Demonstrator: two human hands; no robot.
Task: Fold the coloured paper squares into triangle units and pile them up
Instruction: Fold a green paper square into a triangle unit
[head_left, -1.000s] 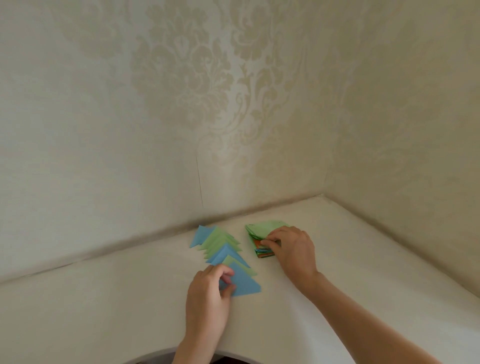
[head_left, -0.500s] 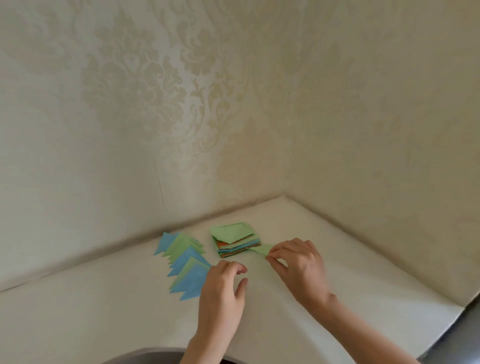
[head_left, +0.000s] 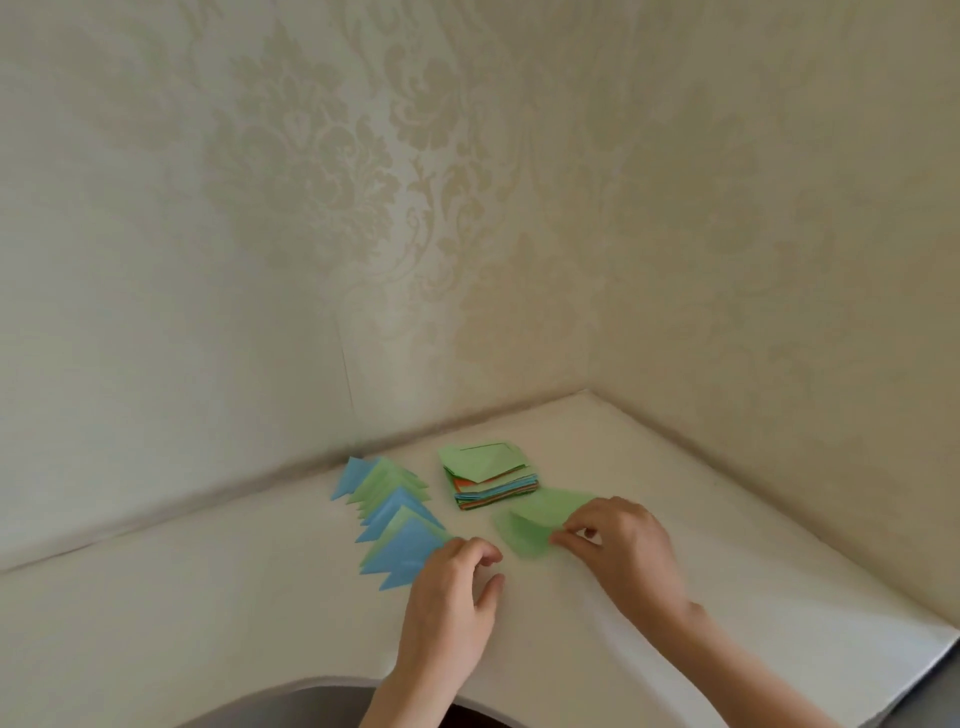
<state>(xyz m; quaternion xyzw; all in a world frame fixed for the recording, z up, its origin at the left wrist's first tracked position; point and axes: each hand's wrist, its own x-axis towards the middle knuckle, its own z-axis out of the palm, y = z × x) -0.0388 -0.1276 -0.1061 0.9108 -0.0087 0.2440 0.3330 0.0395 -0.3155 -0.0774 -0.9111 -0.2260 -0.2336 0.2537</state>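
Observation:
A row of folded blue and green triangle units (head_left: 392, 512) lies overlapped on the white table, left of centre. Right of it sits a stack of coloured paper squares (head_left: 491, 480), green on top with orange and blue edges below. My right hand (head_left: 621, 545) pinches a single green paper sheet (head_left: 535, 522) that lies on the table in front of the stack. My left hand (head_left: 452, 597) hovers with curled fingers at the near end of the triangle row, holding nothing.
The white table (head_left: 208, 613) fits into a corner of two patterned cream walls (head_left: 311, 208). Its right edge (head_left: 935, 631) drops off near my right forearm. A curved cut-out in the front edge sits under my left wrist.
My right hand has pulled one green sheet off the stack toward me and laid it on the table. My left hand has let go of the triangle row. The camera view shifted right.

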